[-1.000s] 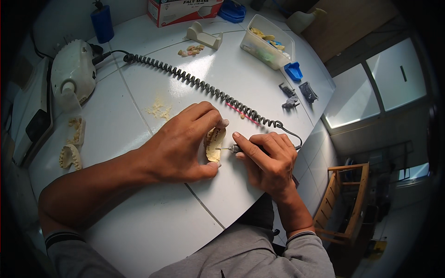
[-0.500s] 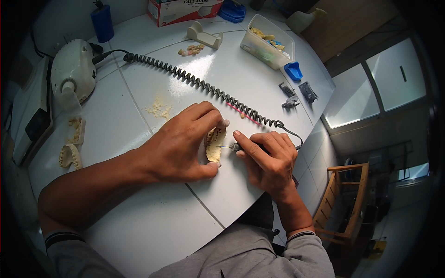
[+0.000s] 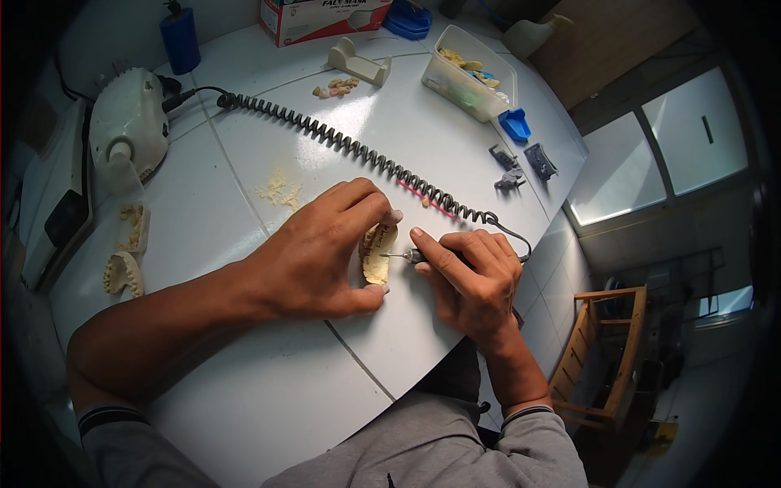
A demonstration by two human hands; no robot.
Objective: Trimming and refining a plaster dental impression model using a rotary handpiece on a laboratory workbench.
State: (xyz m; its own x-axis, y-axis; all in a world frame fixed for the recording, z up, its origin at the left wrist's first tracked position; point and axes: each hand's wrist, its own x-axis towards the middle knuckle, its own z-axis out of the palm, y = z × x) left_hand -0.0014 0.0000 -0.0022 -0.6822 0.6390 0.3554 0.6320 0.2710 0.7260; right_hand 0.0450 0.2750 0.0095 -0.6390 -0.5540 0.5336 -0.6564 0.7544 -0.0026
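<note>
Between thumb and fingers, my left hand (image 3: pixel 333 252) grips a pale yellow plaster dental model (image 3: pixel 376 264) just above the white table. Dark handwriting marks its upper part, and the fingers hide its left side. My right hand (image 3: pixel 476 281) is closed around a rotary handpiece (image 3: pixel 416 256), held like a pen. Its thin metal bur (image 3: pixel 392 255) points left and meets the model's right side; whether it touches or stops just short is too small to tell. A coiled black cord (image 3: pixel 325 134) runs from the handpiece to a white control unit (image 3: pixel 126 130).
At the left lie another dental model (image 3: pixel 124 275) and a tray of yellowish pieces (image 3: pixel 133 228). Yellow shavings (image 3: pixel 279 191) lie beyond my left hand. Farther back stand a pale handpiece rest (image 3: pixel 358 63), a mask box (image 3: pixel 321 20) and a plastic tub (image 3: pixel 468 77). Grey pieces (image 3: pixel 509 179) lie by the right edge.
Both hands stay almost in place. The bur's tip has shifted very slightly against the model.
</note>
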